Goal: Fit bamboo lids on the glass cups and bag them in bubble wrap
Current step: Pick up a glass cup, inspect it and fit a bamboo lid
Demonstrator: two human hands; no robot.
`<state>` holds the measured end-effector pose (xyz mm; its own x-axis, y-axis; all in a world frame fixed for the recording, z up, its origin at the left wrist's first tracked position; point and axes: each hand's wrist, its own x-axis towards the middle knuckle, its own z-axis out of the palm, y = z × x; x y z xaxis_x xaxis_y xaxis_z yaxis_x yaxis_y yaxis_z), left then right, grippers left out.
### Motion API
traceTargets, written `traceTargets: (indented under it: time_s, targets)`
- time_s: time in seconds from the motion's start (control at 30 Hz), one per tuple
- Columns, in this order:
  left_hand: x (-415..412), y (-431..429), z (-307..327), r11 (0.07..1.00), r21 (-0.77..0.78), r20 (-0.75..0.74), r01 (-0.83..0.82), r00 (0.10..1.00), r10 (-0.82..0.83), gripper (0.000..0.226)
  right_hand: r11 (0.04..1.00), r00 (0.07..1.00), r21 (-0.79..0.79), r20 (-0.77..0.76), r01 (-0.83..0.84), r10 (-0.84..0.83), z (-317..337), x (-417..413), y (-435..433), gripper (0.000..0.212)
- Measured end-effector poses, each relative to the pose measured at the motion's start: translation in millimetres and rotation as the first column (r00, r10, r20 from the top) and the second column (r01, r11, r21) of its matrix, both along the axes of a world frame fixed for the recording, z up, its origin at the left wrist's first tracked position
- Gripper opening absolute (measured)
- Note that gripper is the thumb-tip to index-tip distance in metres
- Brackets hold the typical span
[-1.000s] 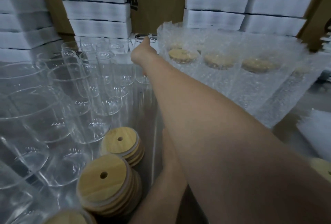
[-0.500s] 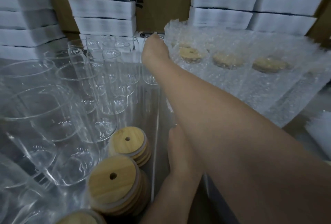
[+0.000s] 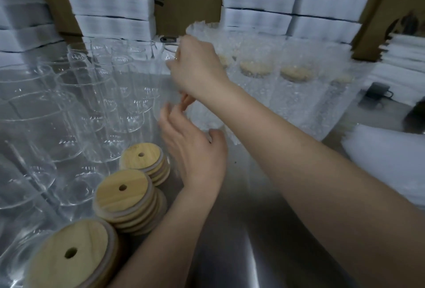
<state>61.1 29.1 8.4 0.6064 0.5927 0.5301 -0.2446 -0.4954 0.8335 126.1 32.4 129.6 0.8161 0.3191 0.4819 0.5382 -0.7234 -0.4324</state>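
beside crowded clear glasses (image 3: pixel 103 94) and stacked round bamboo lids (image 3: pixel 125 193), right hand (image 3: pixel 197 66) grips an upright clear glass cup (image 3: pixel 164 89); left hand (image 3: pixel 193 149) spread below.

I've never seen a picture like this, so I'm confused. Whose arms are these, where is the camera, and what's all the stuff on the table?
The camera sits on a person's head, looking down at their own two hands. The right hand holds a clear glass cup near its top; the open left hand reaches up beneath it. On the metal table stand more empty cups, stacks of bamboo lids, and finished cups in bubble wrap.
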Motion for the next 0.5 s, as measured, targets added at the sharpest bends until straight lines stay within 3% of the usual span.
traceTargets:
  time_s: [0.1,0.23,0.37,0.43,0.5]
  targets:
    - [-6.3,-1.1,6.0,0.997,0.070,0.050,-0.040,0.998,0.037,0.078,0.996,0.997,0.062,0.041,-0.061,0.058,-0.7,-29.8,-26.2,0.016]
    - [-6.1,3.7,9.6,0.995,0.098,0.010,-0.025,1.000,0.025,0.096,0.989,0.997,0.141,0.069,-0.050,0.040,-5.9,-58.9,-63.4,0.014]
    - [-3.4,3.6,4.1,0.973,0.023,-0.001,0.230,0.973,-0.230,0.101,0.962,0.996,0.268,0.075,-0.057,0.039,-21.0,-78.2,-96.6,0.012]
    - [-3.2,-0.1,1.0,0.948,0.043,-0.016,0.314,0.949,-0.314,0.098,0.899,0.997,0.431,0.047,-0.078,0.064,-33.9,-84.5,-112.6,0.005]
    - [-3.7,-3.1,-2.9,0.935,0.079,-0.048,0.346,0.938,-0.343,0.097,0.778,0.998,0.625,0.032,-0.060,0.051,-52.7,-89.4,-127.8,0.007]
